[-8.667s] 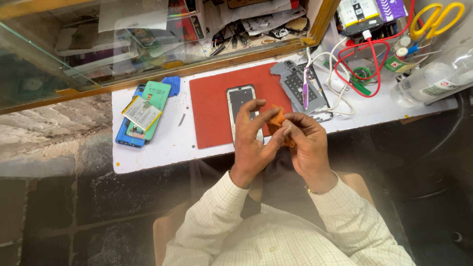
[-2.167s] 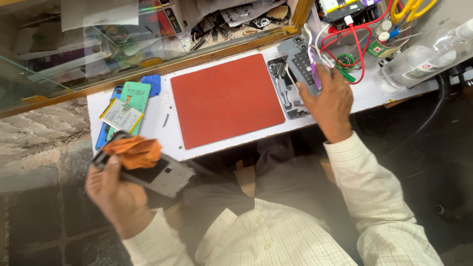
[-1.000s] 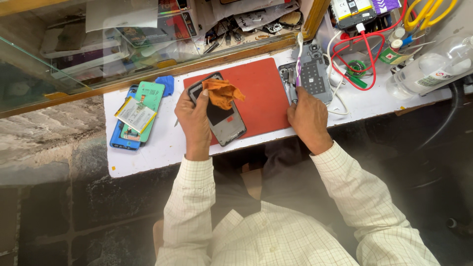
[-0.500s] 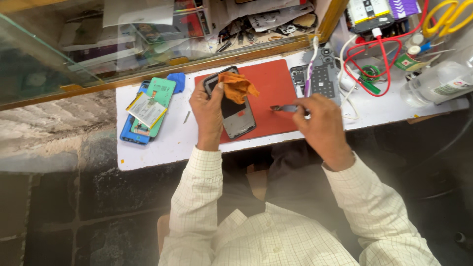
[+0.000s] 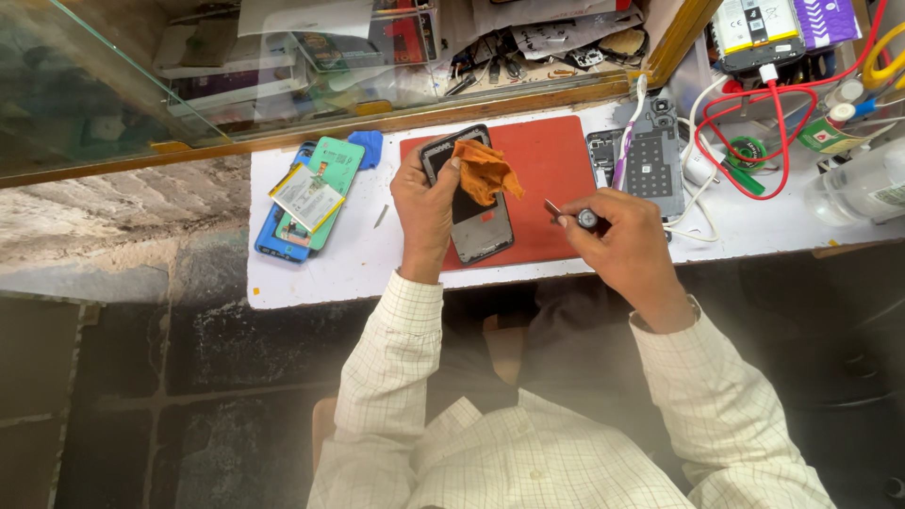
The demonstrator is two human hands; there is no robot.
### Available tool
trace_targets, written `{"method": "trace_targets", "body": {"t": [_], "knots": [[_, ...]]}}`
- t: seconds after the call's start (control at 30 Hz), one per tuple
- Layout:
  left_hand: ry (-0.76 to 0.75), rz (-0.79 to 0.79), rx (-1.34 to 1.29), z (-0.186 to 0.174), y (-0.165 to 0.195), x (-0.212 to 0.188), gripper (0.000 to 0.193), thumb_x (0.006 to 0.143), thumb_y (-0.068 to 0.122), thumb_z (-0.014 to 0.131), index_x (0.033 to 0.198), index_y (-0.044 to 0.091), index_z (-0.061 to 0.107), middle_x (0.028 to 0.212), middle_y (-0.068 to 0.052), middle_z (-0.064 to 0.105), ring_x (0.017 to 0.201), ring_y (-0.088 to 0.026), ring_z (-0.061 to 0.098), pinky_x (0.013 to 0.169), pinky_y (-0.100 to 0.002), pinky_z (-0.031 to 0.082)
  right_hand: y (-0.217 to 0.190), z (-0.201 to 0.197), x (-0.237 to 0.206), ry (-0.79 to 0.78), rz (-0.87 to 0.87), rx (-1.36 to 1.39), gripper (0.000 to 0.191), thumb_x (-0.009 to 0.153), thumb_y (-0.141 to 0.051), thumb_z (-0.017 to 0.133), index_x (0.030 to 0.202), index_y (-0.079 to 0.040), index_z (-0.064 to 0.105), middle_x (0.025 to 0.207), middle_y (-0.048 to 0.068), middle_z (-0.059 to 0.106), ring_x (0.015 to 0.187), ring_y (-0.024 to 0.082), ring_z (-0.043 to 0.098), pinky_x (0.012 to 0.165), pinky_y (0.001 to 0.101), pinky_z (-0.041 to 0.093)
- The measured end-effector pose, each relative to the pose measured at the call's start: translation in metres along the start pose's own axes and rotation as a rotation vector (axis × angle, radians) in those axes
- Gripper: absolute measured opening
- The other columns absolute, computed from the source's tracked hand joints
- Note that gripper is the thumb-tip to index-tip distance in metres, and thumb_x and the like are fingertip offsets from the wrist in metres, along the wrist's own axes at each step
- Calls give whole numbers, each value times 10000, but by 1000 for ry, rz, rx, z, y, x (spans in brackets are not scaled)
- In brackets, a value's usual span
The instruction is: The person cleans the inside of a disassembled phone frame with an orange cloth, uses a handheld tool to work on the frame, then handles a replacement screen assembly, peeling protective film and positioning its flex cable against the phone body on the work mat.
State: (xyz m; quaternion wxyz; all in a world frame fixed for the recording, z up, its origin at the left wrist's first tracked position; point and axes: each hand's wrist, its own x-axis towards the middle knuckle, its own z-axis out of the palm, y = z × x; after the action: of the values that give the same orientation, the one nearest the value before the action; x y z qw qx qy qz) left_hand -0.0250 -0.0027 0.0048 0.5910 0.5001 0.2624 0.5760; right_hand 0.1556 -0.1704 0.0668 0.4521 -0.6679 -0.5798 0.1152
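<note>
My left hand (image 5: 424,203) grips a dark phone screen panel (image 5: 476,221) together with an orange cloth (image 5: 483,170) draped over its top. The panel rests on a red mat (image 5: 556,160) on the white bench. My right hand (image 5: 617,236) holds a small metal tool (image 5: 566,213), its tip pointing left toward the panel, a short gap away from it.
An opened phone body (image 5: 650,160) with a purple-handled tool lies right of the mat. A stack of blue and green phone cases with a battery (image 5: 306,198) sits at the left. Red wires (image 5: 754,104), a plastic bottle (image 5: 863,184) and a glass case (image 5: 283,57) crowd the back.
My left hand brought the panel and cloth up from my lap onto the mat. My right hand left the opened phone, picked up the small tool and moved toward the panel.
</note>
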Motion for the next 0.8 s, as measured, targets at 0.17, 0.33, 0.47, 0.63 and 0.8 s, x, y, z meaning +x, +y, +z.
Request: {"method": "trace_targets", "body": {"t": [0.17,0.33,0.47,0.63,0.8], "knots": [[30,32,67,6,2,1,170,973,37,697,1128,-32,679,965,-4,702,841,-52,616,772,-213,528,8,14,7,-53,-43,-83,119,900,-120,808,941,-23,752,802,137,662,656,204,626,584,302,496],[35,24,53,10,6,0,156,987,51,697,1118,-33,685,925,17,672,815,-42,570,748,-199,496,19,17,1,-86,327,299,219,992,-204,741,1090,-10,771,865,150,720,697,182,620,641,316,501],[50,28,78,12,5,-3,152,991,52,686,1118,-32,685,914,24,664,807,-37,561,739,-199,492,21,21,6,72,128,977,282,996,-139,701,1216,35,679,1070,111,748,904,171,719,823,332,604],[61,39,91,13,2,-2,141,1017,57,679,1116,-43,693,902,15,648,796,-46,543,724,-210,474,7,62,23,143,-170,1026,236,1027,-90,654,1241,9,654,1080,128,755,959,192,742,891,336,624],[63,38,55,13,4,-1,152,1004,66,658,1118,-29,691,964,-4,705,852,-53,609,776,-213,516,3,97,35,198,-163,888,226,988,-13,687,1208,6,637,1120,107,728,1000,148,709,898,283,593]]}}
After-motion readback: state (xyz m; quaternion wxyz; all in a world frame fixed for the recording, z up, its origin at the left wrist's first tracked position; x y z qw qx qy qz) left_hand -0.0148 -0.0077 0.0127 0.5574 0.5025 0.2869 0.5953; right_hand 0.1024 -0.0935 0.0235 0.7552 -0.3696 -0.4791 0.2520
